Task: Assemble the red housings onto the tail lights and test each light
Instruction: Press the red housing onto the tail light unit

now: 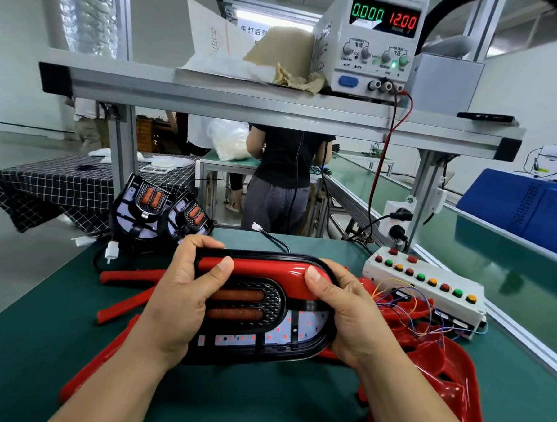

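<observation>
I hold a black oval tail light [257,335] above the green mat, with a red housing [267,270] lying along its top edge. My left hand [186,290] grips its left end, thumb on the red housing. My right hand [343,311] grips the right end, thumb pressing the housing's curved corner. The light's white board with small red dots and two amber tubes shows between my hands. Two more black tail lights [161,211] lean at the mat's far left. Loose red housings [439,371] lie to my right and red strips [127,303] to my left.
A white test box with coloured buttons [428,283] and loose wires sits at the right. The power supply [373,41] on the shelf reads 0.000 and 12.00. A white connector on a black cable [260,227] lies behind the light. A person stands beyond the bench.
</observation>
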A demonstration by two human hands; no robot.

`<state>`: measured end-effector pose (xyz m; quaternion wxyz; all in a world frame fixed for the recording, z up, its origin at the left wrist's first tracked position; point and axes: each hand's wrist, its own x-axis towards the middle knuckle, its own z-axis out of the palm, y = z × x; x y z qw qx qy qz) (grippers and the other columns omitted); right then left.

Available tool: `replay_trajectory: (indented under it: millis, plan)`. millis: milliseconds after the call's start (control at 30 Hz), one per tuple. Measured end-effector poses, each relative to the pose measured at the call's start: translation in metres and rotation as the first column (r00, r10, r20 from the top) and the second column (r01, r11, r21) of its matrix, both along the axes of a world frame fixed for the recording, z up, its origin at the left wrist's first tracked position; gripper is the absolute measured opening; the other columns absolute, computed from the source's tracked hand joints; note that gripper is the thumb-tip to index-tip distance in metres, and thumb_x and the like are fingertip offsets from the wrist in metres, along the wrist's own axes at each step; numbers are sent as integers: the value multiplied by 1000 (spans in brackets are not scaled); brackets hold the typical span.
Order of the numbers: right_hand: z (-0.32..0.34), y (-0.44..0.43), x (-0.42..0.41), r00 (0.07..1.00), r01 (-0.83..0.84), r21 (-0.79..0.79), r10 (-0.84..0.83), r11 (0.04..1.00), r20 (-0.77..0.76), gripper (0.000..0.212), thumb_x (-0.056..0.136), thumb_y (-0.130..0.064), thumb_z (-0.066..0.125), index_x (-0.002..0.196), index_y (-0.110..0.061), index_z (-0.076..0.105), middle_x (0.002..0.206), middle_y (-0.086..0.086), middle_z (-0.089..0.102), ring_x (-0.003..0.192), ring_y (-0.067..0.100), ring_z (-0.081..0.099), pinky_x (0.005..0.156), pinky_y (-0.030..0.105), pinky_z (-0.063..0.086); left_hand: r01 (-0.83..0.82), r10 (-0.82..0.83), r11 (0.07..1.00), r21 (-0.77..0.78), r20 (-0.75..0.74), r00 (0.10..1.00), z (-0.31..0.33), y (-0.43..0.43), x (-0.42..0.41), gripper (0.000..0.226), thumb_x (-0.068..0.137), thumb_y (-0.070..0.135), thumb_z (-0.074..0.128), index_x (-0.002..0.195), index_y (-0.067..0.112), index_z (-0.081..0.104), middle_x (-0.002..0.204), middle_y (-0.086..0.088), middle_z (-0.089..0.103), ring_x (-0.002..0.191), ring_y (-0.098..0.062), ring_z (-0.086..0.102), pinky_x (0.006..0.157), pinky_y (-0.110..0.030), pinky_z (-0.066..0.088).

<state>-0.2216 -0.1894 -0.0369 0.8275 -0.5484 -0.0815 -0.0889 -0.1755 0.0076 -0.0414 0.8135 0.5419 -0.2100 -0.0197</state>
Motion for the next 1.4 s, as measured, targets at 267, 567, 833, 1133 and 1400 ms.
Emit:
replay_trajectory:
  millis: [267, 567, 833, 1133, 1400]
  plan:
    - [1, 0, 0, 999, 32, -75, -31, 997, 21, 25, 68, -26, 80, 90, -15, 76, 93, 15, 74, 79, 23, 72, 69, 31, 58, 4, -5, 1000, -10, -49, 999, 0, -2, 0, 19, 79, 24, 62, 97, 28, 56, 89, -20, 73, 79, -44, 72, 57, -47, 59]
    - [4, -13, -1, 998, -62, -7, 62, 998, 1, 21, 85, -18, 64, 96, -4, 76, 93, 17, 74, 83, 24, 72, 75, 35, 59, 140, -151, 988, -68, -186, 971, 2, 5, 7, 30, 104, 32, 37, 122, 21, 59, 104, -24, 72, 92, -46, 70, 66, -50, 60]
    - [-1, -16, 2, 999, -48, -18, 48, 999, 16, 24, 88, -14, 56, 99, -6, 75, 96, 17, 74, 84, 24, 73, 74, 34, 58, 92, -95, 995, -25, -209, 973, 3, 3, 6, 39, 101, 34, 43, 101, 8, 72, 102, -30, 70, 89, -47, 70, 64, -49, 60]
    - [0, -14, 2, 997, -42, -43, 39, 998, -68, 37, 86, -26, 67, 111, 2, 66, 106, 22, 71, 93, 31, 70, 79, 40, 58, 66, -76, 997, -46, -254, 964, 0, -1, 6, 37, 97, 35, 48, 120, 10, 64, 104, -29, 70, 89, -48, 70, 63, -49, 59]
    - [0, -22, 9, 986, 168, 65, -168, 984, -7, 22, 77, -21, 67, 92, -6, 74, 93, 19, 74, 80, 31, 72, 68, 42, 60, -246, 265, 815, 524, 41, 963, 12, 49, 26, 54, 87, 34, 69, 138, 30, 51, 133, 0, 58, 114, -14, 55, 100, -36, 39]
